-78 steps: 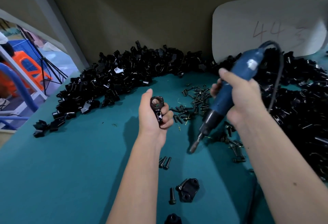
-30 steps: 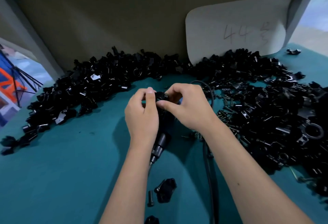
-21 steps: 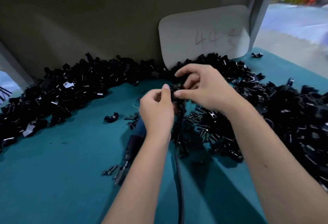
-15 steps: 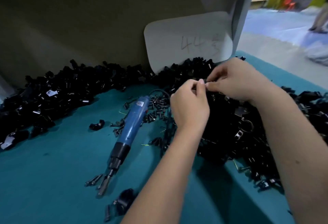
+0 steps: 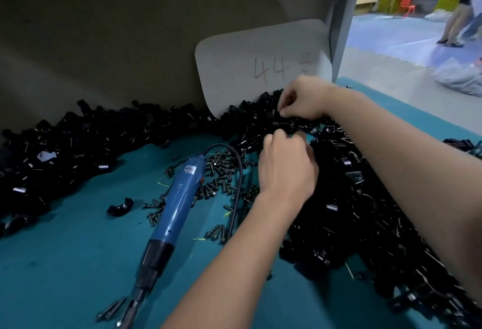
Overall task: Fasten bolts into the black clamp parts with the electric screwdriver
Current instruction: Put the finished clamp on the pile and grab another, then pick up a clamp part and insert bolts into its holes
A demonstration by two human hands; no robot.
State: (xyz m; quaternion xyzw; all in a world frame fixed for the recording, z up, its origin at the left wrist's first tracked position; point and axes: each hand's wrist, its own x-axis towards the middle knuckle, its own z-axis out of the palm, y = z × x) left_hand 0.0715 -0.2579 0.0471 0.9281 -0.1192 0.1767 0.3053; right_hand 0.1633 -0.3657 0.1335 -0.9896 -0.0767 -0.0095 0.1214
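Head view: electric screwdriver [image 5: 175, 206] lies unheld on the teal table [image 5: 65, 263], bit toward the viewer, loose bolts [image 5: 221, 174] scattered just beside it. Both hands work in the pile of black clamp parts [image 5: 339, 198] at right. Right hand [image 5: 303, 100] has fingers curled, pinching into the pile; left hand [image 5: 285, 169] is curled, its contents hidden, so the grip cannot be told.

The right hand [image 5: 303, 100] let go of the electric screwdriver [image 5: 174, 207], which ended up lying on the teal table [image 5: 65, 263] with its bit toward the near edge. Both hands came together on a clamp part, then moved rightward; the left hand [image 5: 285, 169] and the right separated and reached into the right-hand pile of clamp parts [image 5: 339, 198], fingers curled among them.
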